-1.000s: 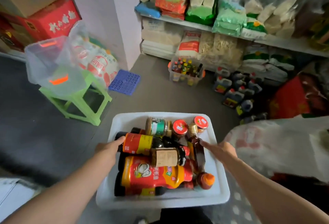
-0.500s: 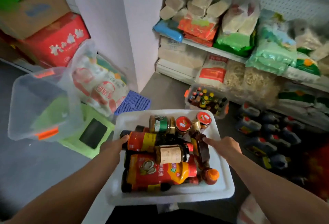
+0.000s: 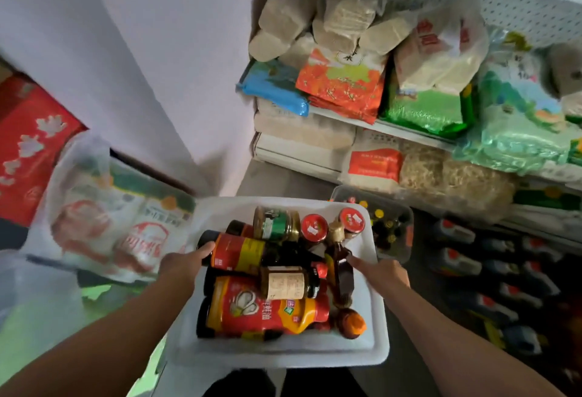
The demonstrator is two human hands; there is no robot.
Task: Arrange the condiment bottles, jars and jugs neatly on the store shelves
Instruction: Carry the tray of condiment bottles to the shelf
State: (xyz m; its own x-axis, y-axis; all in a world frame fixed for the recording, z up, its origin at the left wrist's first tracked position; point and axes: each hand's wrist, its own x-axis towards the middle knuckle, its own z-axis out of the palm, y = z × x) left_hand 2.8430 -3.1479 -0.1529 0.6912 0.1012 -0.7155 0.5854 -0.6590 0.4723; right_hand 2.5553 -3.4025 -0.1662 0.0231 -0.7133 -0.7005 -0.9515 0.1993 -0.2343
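A white plastic bin [image 3: 277, 354] hangs in front of me, carried by both hands. My left hand [image 3: 182, 266] grips its left rim and my right hand [image 3: 382, 272] grips its right rim. Inside lie several condiment bottles: a large red and yellow sauce bottle [image 3: 267, 311], a dark bottle with a red label [image 3: 242, 253], a small brown jar with a pale label [image 3: 288, 283] and an amber bottle [image 3: 341, 270]. A green-labelled jar [image 3: 275, 223] and two red-lidded jars [image 3: 315, 228] stand at the far end.
White store shelves [image 3: 406, 132] at the right hold bags of rice, noodles and flour. Below them sits a clear box of small bottles [image 3: 390, 229] and a row of dark jugs [image 3: 491, 270] on the floor. Flour bags [image 3: 126, 226] and red cartons [image 3: 28, 144] stand left.
The bin has been raised and carried forward toward the shelves. The view has swung up; the green stool and clear tub have slid out at the lower left.
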